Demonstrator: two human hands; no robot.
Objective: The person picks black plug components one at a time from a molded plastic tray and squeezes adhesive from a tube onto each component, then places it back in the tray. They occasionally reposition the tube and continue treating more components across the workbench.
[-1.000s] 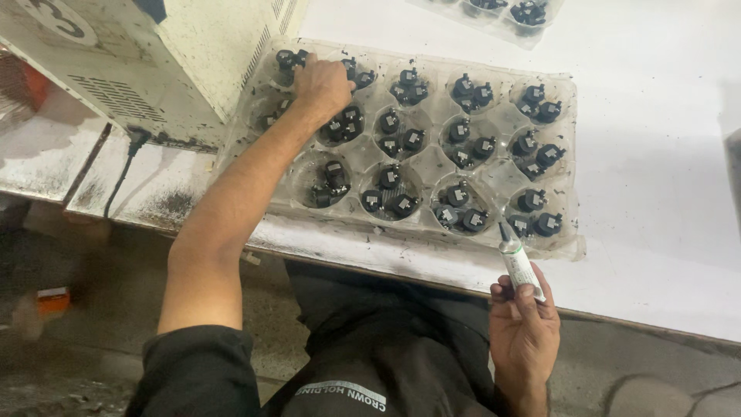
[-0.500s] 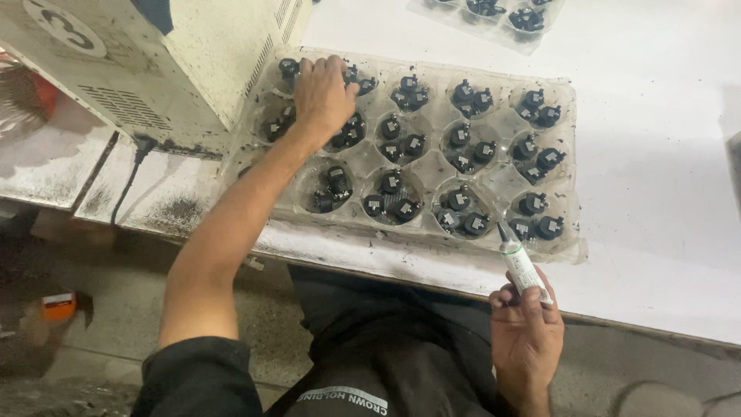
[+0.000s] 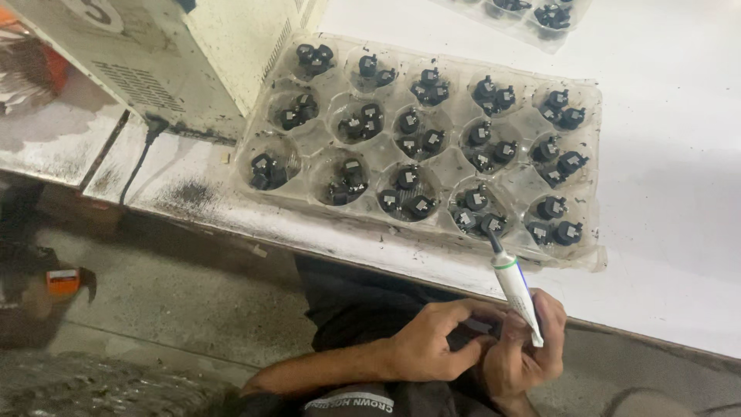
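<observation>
Both hands meeting at lap: right hand point(image 3: 529, 351) gripping white nozzle-tipped tube point(image 3: 515, 284), left hand point(image 3: 432, 340) pinching small black part point(image 3: 472, 333); blind squeeze risking smearing the fingers.

So, the count: one clear plastic tray point(image 3: 324, 174) on the desk point(image 3: 679, 232), with fifteen round pockets in three rows of five. Every pocket has small black parts point(image 3: 409, 189) in it, mostly two each, so that's roughly thirty, though a couple of pockets look like they hold three and it's hard to tell where they bunch up. A second clear tray point(image 3: 532, 19) pokes in at the top edge, only two or three pockets of it showing. One white tube with a dark nozzle point(image 3: 515, 286). One cream-coloured machine box point(image 3: 193, 54) at the top left. Two hands point(image 3: 432, 344), both low down by the tube.
</observation>
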